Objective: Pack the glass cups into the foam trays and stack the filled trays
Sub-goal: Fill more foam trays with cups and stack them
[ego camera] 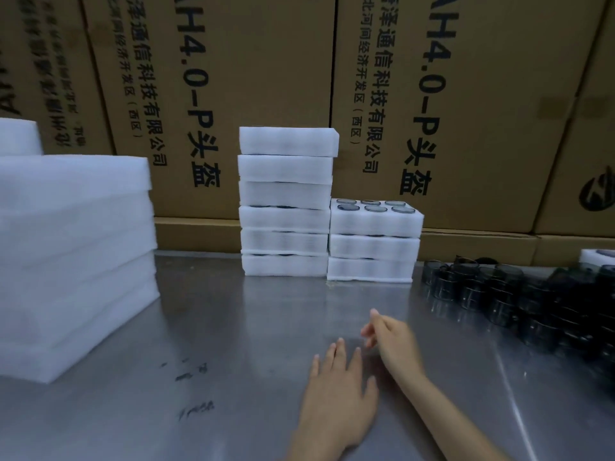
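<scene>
Two stacks of filled white foam trays stand at the back of the steel table. The tall stack (286, 207) holds several trays. Beside it on the right is a short stack (374, 247) of three, and glass cups (376, 206) show in its top tray. Loose dark glass cups (519, 301) crowd the right side of the table. My left hand (336, 394) lies flat on the table with straight fingers. Just beyond it, my right hand (389, 337) hovers with loosely curled fingers and holds nothing.
A pile of white foam sheets (73, 261) fills the left of the steel table (233, 327). Brown cardboard boxes (233, 94) with printed text form a wall behind. Another foam tray (599, 256) peeks in at the far right edge.
</scene>
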`<state>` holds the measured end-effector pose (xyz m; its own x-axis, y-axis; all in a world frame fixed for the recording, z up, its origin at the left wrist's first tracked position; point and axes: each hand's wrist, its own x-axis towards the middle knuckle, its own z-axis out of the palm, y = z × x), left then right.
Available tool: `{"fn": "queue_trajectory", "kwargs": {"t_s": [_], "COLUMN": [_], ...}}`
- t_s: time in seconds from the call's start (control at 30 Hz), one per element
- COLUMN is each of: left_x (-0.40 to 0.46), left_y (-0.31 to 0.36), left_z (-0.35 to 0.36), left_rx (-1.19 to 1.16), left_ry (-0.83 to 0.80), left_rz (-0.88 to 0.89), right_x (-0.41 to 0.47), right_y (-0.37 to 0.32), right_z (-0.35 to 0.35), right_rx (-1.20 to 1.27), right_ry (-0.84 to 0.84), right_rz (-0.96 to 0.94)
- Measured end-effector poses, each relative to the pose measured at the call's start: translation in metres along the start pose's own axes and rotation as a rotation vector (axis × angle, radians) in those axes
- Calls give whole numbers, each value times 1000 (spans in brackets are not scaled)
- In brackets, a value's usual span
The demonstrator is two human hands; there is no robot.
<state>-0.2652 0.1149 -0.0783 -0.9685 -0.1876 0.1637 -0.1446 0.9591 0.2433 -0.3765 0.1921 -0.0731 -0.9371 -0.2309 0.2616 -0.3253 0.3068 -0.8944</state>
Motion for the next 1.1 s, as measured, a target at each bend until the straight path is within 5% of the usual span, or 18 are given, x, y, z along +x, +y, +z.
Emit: {"fn": "queue_trajectory", "kwargs": {"t_s": [0.27,0.43,0.5,0.6,0.73,0.83,0.97,1.1], "left_x": [-78,-134,-140,-135,-90,-67,-68,-70], "left_y": [27,22,9,-25,-99,-159,-214,-217], "left_z": [-9,-17,-25,-60,-155,-242,-298,-304], "left_rx": [-56,18,32,210,529,590,582,554], "left_ry": [-43,105,-39,18,283,471,468,475], "left_rz": [24,162,332,434,229,-130,-543,-575], "right_x": [-110,-157,-170,-181,-182,-179,-175,-173], "right_y": [-19,-32,-34,-36,-40,-41,-37,-38], "right_z": [-30,-29,-29,-32,-33,-33,-32,-33], "right_rx": [-349,-493,-486,-482,-486,-496,-482,-510], "right_ry": [19,-33,-29,-30,-58,-47,-42,-18], "right_rz": [-58,-87,-85,-91,-79,-55,-53,-25]}}
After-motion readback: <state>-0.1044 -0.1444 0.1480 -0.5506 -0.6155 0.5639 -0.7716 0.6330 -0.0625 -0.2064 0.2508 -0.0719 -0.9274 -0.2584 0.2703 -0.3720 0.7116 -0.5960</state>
